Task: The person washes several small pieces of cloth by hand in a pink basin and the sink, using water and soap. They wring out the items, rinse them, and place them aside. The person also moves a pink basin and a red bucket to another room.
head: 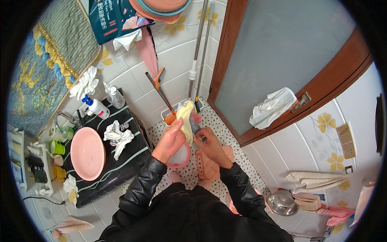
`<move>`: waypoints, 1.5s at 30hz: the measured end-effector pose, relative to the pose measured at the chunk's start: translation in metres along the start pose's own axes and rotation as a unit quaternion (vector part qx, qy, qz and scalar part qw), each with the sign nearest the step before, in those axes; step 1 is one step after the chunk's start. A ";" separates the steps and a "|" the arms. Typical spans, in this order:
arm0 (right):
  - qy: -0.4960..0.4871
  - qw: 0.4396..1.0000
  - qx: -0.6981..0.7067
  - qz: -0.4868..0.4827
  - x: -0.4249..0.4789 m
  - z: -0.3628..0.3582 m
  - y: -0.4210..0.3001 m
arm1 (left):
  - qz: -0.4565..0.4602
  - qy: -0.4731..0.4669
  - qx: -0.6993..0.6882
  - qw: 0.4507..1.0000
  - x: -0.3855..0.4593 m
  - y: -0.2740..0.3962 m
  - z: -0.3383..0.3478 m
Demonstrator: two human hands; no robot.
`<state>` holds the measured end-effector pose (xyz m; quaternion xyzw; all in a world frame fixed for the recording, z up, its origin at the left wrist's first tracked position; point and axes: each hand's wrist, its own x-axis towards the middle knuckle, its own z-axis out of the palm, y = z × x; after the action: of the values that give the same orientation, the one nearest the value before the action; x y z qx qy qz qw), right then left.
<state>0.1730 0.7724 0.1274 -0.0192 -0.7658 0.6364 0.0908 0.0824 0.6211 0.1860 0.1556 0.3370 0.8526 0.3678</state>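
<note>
My left hand [171,139] holds a pale yellow cloth [186,121], bunched lengthwise, with the thumb resting on it. My right hand [211,144] pinches a grey piece of cloth or similar soft item [195,127] right beside the yellow one; whether the two are joined I cannot tell. Both hands look wet and are raised over the floor. Below them a round pink basin [180,157] stands partly hidden by my left hand, and a pink plastic washboard or mat [208,165] lies by it.
A black-and-white counter [113,165] on the left carries a pink basin [88,153], bottles and crumpled white tissues. Mop poles [198,45] and an orange-handled tool [157,81] lean at the tiled wall ahead. The brown-framed door [242,133] is at right, near a hanging steel bowl [282,203].
</note>
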 end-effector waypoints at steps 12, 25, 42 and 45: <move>-0.070 0.977 0.075 0.187 -0.016 -0.020 -0.017 | -0.023 0.082 0.289 0.954 -0.006 -0.025 -0.054; 0.112 0.959 0.188 0.178 -0.029 -0.114 -0.036 | -0.115 0.187 0.195 0.956 -0.049 -0.079 -0.111; 0.088 0.976 0.054 0.191 0.037 -0.179 -0.077 | -0.172 0.150 0.129 0.965 -0.043 -0.085 -0.099; 0.194 0.966 0.080 0.153 0.057 -0.218 -0.057 | -0.195 0.158 0.101 0.963 -0.054 -0.087 -0.098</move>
<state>0.1577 0.9811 0.2279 -0.2522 -0.6680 0.6859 0.1405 0.1146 0.5802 0.0542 -0.0136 0.4993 0.7395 0.4513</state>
